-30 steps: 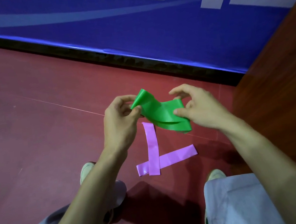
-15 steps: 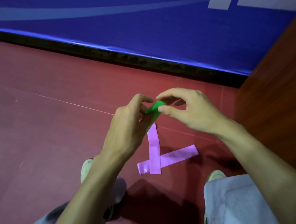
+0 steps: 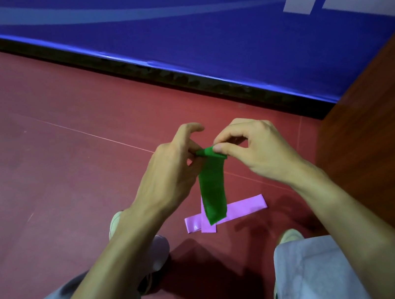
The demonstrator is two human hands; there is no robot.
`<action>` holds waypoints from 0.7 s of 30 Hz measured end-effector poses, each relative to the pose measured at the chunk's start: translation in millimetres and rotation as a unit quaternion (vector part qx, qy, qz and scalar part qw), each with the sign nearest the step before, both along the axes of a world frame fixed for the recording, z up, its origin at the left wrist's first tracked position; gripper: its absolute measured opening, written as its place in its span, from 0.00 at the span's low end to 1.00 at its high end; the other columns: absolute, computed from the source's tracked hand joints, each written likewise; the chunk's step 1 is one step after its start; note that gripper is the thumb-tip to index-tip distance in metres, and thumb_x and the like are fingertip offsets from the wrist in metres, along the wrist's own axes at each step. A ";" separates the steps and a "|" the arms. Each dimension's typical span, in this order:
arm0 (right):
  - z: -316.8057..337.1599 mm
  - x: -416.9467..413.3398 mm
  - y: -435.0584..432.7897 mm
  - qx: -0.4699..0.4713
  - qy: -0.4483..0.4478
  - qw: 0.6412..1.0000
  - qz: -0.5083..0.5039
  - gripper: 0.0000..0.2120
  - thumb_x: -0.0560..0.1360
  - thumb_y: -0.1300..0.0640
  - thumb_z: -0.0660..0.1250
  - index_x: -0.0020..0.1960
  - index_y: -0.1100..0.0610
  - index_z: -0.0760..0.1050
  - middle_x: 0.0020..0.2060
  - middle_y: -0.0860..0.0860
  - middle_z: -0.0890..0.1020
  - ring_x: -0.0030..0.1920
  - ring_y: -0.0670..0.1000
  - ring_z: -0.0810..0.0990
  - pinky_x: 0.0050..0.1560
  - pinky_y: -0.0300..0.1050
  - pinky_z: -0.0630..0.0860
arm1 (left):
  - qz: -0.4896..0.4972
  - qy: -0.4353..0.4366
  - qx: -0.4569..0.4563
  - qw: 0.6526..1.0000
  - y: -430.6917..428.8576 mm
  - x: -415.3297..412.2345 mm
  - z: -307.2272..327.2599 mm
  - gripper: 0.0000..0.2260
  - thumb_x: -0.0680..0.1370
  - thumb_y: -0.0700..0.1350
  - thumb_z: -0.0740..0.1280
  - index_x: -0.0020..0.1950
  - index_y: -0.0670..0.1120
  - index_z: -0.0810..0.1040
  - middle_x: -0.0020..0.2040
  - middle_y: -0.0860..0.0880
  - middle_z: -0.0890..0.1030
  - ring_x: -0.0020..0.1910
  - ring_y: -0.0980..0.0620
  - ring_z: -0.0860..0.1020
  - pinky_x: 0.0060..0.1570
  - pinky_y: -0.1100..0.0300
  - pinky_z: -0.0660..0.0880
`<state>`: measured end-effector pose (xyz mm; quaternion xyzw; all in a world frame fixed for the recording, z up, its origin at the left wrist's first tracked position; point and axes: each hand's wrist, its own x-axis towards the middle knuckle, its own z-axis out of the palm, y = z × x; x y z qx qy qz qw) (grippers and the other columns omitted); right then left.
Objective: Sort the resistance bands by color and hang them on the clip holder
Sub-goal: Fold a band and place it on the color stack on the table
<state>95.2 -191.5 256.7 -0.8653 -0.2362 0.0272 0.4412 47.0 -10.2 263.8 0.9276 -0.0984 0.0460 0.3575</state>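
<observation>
A green resistance band hangs straight down in front of me, held by its top edge. My left hand pinches the top left corner. My right hand pinches the top right corner between thumb and forefinger. Below it, on the red floor, two purple resistance bands lie crossed over each other; the green band's lower end covers part of them. No clip holder is in view.
A blue padded wall with white lettering runs along the back, with a black strip at its base. A brown wooden surface stands at the right. My knees and shoes are below the hands.
The green band went from bunched between my hands to folded small, and now hangs unrolled downward from both hands. The purple bands have not moved.
</observation>
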 end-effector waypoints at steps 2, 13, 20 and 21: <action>-0.4 -0.2 -0.4 -0.004 -0.011 1.000 0.000 0.02 0.72 0.58 0.73 0.42 0.52 0.83 0.38 0.47 0.82 0.41 0.48 0.79 0.46 0.47 0.76 | -0.007 0.001 -0.001 1.000 -0.1 0.8 -1.5 0.22 0.73 0.40 0.72 0.65 0.49 0.71 0.42 0.60 0.79 0.40 0.62 0.75 0.45 0.57 0.75; 1.9 -0.3 -0.9 0.024 -0.013 1.000 -0.012 0.01 0.71 0.60 0.74 0.41 0.55 0.83 0.37 0.49 0.83 0.39 0.47 0.80 0.44 0.42 0.75 | 0.029 0.005 -0.020 0.999 -1.7 5.1 -2.5 0.03 0.76 0.45 0.69 0.48 0.52 0.82 0.41 0.56 0.82 0.42 0.58 0.79 0.45 0.54 0.76; -0.2 1.7 -3.2 0.044 0.030 0.998 -0.018 0.09 0.68 0.59 0.77 0.46 0.50 0.82 0.40 0.49 0.83 0.41 0.46 0.81 0.46 0.41 0.77 | 0.046 -0.018 -0.036 0.998 -1.7 6.2 2.1 0.03 0.78 0.45 0.67 0.47 0.50 0.81 0.38 0.63 0.78 0.42 0.70 0.76 0.43 0.69 0.72; -0.8 2.4 -4.0 0.033 0.046 0.998 -0.014 0.12 0.67 0.59 0.77 0.48 0.49 0.81 0.41 0.48 0.83 0.42 0.46 0.81 0.47 0.41 0.77 | 0.049 -0.020 -0.051 0.997 -1.6 6.2 3.8 0.02 0.78 0.44 0.67 0.47 0.49 0.80 0.38 0.63 0.78 0.41 0.70 0.76 0.42 0.72 0.71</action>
